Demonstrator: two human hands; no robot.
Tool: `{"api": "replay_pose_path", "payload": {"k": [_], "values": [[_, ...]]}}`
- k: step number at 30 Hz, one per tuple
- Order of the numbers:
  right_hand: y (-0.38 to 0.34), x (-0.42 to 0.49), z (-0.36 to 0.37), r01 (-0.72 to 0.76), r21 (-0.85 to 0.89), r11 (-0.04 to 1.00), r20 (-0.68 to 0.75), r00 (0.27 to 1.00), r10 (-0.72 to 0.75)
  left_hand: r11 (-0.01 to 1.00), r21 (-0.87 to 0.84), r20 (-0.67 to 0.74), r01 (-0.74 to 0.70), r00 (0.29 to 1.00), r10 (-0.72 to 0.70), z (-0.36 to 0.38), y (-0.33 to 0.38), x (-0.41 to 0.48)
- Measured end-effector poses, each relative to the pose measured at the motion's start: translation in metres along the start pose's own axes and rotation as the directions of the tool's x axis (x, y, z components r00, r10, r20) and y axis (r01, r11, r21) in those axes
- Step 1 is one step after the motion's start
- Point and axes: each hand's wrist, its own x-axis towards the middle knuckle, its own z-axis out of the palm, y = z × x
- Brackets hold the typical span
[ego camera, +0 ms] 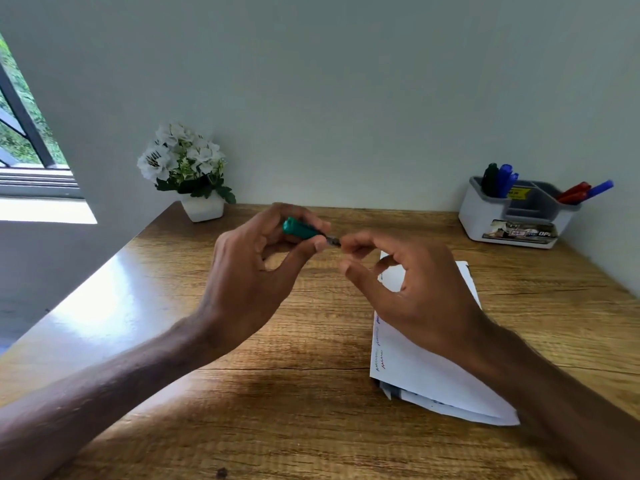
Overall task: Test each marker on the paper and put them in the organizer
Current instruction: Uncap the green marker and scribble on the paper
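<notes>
Holding a green plastic marker (300,229) above the wooden desk (311,393), my left hand (256,271) has its fingers closed round the barrel; my right hand (412,289) pinches its tip. White folded paper (433,375) lies near right, grey-and-white plastic organizer (485,216) far right.

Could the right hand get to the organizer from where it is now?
Probably yes: the right hand is above the paper, and only bare desk lies between it and the organizer at the back right.
</notes>
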Motion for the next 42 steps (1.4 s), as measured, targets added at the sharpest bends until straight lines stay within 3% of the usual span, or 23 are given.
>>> {"api": "replay_pose_path", "payload": {"k": [5,9,12,16,18,23,31,39,42], "values": [[0.0,0.003,-0.004,0.041,-0.137,0.99,-0.078,0.996,-0.053,0.986,-0.164,0.045,-0.017,0.999,0.024,0.005,0.0,-0.004],[0.003,0.008,-0.013,0.132,-0.197,0.971,-0.005,0.991,-0.136,0.985,-0.172,0.06,0.014,0.998,-0.003,0.007,-0.002,-0.006],[0.012,0.012,-0.025,0.171,-0.298,0.939,0.029,0.985,-0.17,0.999,-0.052,0.067,0.007,0.998,-0.003,0.004,-0.008,-0.004],[0.02,0.012,-0.035,0.203,-0.452,0.869,0.101,0.979,-0.176,0.967,0.212,0.123,-0.139,0.986,0.115,0.002,-0.013,-0.005],[0.019,0.01,-0.032,0.247,-0.474,0.845,0.163,0.968,-0.191,0.956,0.24,0.14,-0.166,0.981,0.135,0.004,-0.013,-0.006],[0.012,0.006,-0.015,0.269,-0.339,0.901,0.297,0.94,-0.169,0.93,0.262,0.217,-0.258,0.955,0.203,0.009,-0.011,-0.013],[0.012,-0.001,-0.013,0.318,-0.382,0.868,0.32,0.927,-0.198,0.83,0.326,0.335,-0.452,0.876,0.346,0.008,-0.014,-0.012],[0.012,-0.003,-0.015,0.353,-0.442,0.824,0.261,0.93,-0.259,0.753,0.432,0.417,-0.496,0.85,0.322,0.006,-0.017,-0.013],[0.007,-0.001,-0.018,0.192,-0.486,0.853,0.286,0.957,-0.052,0.733,0.493,0.448,-0.468,0.859,0.247,0.01,-0.018,-0.013]]}}
